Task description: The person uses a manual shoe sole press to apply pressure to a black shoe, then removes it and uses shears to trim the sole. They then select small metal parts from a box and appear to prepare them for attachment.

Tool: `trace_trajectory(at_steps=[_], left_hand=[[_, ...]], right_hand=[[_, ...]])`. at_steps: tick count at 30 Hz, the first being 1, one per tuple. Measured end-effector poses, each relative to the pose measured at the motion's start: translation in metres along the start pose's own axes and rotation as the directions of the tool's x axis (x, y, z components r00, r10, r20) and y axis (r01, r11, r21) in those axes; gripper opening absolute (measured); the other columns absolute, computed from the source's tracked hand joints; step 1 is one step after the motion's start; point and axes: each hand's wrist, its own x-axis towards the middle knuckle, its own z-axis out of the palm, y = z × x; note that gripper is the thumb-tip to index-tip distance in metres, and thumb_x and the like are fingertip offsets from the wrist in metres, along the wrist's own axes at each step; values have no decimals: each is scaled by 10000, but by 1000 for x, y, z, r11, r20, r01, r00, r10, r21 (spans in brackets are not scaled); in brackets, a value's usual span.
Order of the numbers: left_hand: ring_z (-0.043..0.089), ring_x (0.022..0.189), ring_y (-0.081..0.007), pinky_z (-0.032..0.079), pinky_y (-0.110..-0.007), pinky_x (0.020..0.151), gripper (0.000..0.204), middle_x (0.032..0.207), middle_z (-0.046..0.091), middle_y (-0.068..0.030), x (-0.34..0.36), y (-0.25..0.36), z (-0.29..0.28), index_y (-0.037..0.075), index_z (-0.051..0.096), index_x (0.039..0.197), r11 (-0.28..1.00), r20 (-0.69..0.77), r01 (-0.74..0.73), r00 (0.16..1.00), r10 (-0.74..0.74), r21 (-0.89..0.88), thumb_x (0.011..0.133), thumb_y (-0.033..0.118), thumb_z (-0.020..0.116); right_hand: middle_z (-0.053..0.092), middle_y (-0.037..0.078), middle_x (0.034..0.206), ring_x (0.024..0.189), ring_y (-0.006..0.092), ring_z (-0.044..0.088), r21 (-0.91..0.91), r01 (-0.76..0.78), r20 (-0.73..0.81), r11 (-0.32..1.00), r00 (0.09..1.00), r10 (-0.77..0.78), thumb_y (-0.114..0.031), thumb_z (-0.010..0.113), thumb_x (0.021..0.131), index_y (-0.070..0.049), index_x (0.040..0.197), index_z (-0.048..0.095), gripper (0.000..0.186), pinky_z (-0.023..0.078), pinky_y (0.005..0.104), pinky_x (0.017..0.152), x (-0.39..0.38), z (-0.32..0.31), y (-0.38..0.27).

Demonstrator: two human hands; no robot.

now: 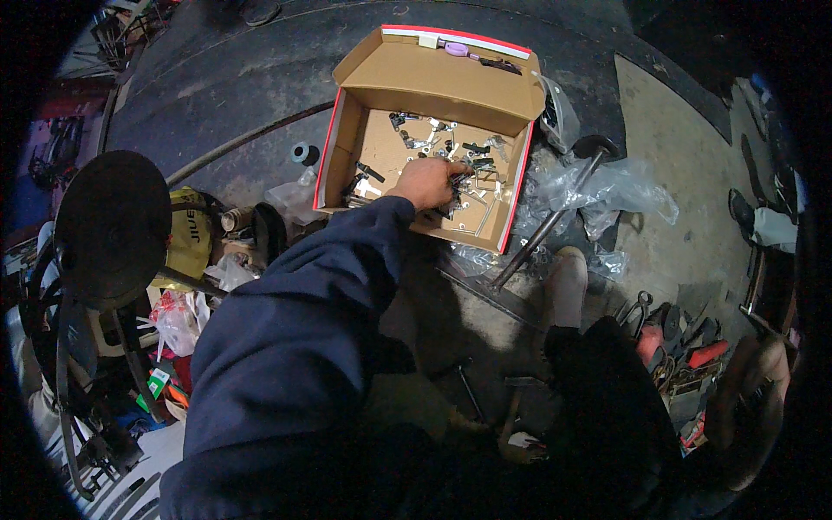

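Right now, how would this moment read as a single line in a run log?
left hand: reaching into cardboard box, fingers among small metal parts | right hand: not in view | beside box: clear plastic bags

Left hand (426, 184) among small metal parts (442, 147) in open cardboard box (433, 82)

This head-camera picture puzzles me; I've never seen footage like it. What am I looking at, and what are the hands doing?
It comes from a wide fisheye camera worn on a person's head, looking down, so straight edges bend near the rim. There is no machine, only bare hands. The left hand, on a dark blue sleeve, reaches into an open cardboard box on the floor, its fingers among small metal parts. Whether it grips one is unclear. The right hand is at the right edge, dim and blurred. Crumpled clear plastic bags lie beside the box, and hand tools at lower right.
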Motion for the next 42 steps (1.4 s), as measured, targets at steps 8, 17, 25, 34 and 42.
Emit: trace_trajectory(at_steps=[8, 17, 25, 34, 42], left_hand=[[701, 963, -403, 561, -501, 841, 663, 1065, 725, -203, 2, -9, 5, 244, 564, 1438, 995, -140, 59, 988, -69, -76, 788, 146, 654], [701, 993, -394, 566, -496, 848, 539, 1109, 706, -214, -6, -47, -6, 163, 581, 1344, 943, -274, 314, 903, -332, -107, 813, 206, 665], [688, 1021, -402, 558, -484, 884, 629, 1144, 660, -215, -7, -55, -4, 202, 530, 1428, 956, -243, 288, 925, -294, -62, 813, 193, 658], [697, 1011, -395, 566, -482, 878, 662, 1161, 672, -221, 20, -38, -6, 245, 513, 1458, 954, -210, 292, 931, -299, -63, 815, 213, 665], [693, 977, -384, 571, -476, 851, 606, 1123, 664, -181, 9, -45, 1, 269, 595, 1405, 973, -296, 227, 927, -232, -49, 811, 168, 650]], right_hand=[[543, 25, 761, 399, 53, 466, -320, -259, -867, 911, 468, -172, -416, 564, 1035, -83, 1042, 482, 344, 328, 179, 312, -7, 80, 10], [512, 4, 741, 366, 48, 361, -296, -298, -911, 908, 375, -174, -423, 633, 978, -101, 978, 475, 359, 233, 202, 304, 0, 77, 11], [470, -11, 738, 420, 41, 358, -270, -286, -921, 920, 356, -160, -503, 636, 945, -122, 935, 456, 422, 229, 187, 363, 37, 92, 10], [443, -15, 762, 512, 52, 356, -347, -433, -925, 832, 305, -227, -576, 551, 944, -128, 904, 452, 461, 233, 220, 455, 40, 90, 12], [455, -22, 749, 523, 47, 372, -294, -438, -945, 850, 270, -187, -540, 580, 946, -133, 896, 436, 434, 230, 206, 462, 43, 94, 11]])
